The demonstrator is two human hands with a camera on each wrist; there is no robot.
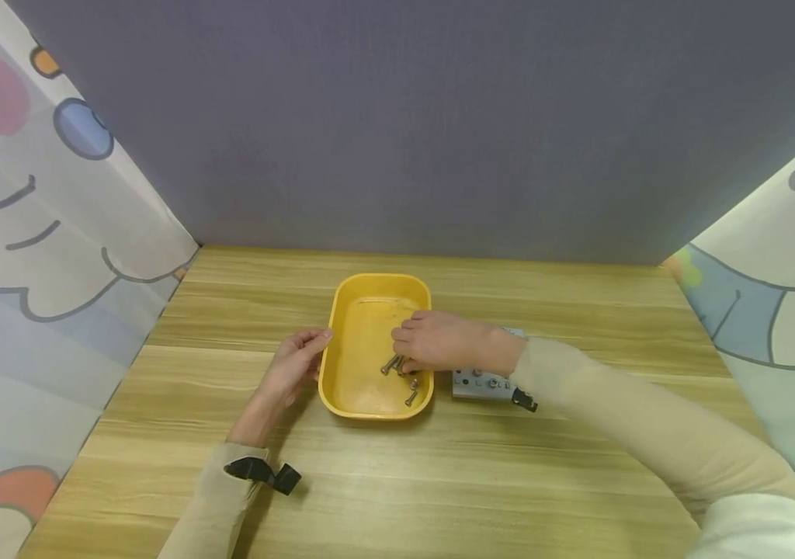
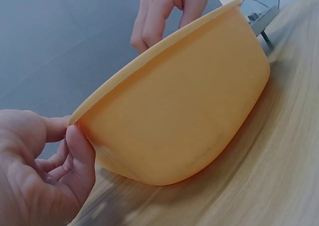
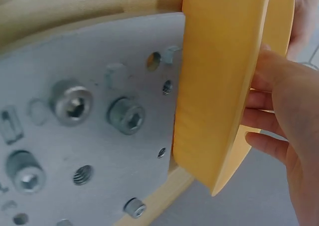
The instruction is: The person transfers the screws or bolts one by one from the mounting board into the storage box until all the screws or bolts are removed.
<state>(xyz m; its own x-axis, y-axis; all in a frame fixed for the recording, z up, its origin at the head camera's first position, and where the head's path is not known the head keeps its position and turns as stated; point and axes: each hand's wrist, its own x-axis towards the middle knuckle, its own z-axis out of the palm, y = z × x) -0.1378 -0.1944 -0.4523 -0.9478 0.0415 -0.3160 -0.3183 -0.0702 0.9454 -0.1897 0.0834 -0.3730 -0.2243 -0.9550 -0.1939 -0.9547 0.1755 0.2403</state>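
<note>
A yellow plastic tray [image 1: 359, 388] stands on the wooden table. My left hand [image 1: 293, 365] pinches its left rim between thumb and fingers, which the left wrist view shows closely. My right hand [image 1: 439, 340] reaches over the right rim into the tray, fingers bent down at several small metal bolts [image 1: 390, 364]. One loose bolt [image 1: 411, 398] lies nearer the tray's front right corner. The fingertips of my right hand are hidden by the tray wall in both wrist views, so I cannot tell whether they hold a bolt.
Right of the tray, partly under my right forearm, lies a grey metal plate [image 1: 466, 390]. It has threaded holes and several socket head screws [image 3: 126, 116] standing in it. A dark partition [image 1: 397, 132] rises behind the table, with printed curtains [image 1: 41, 194] at both sides.
</note>
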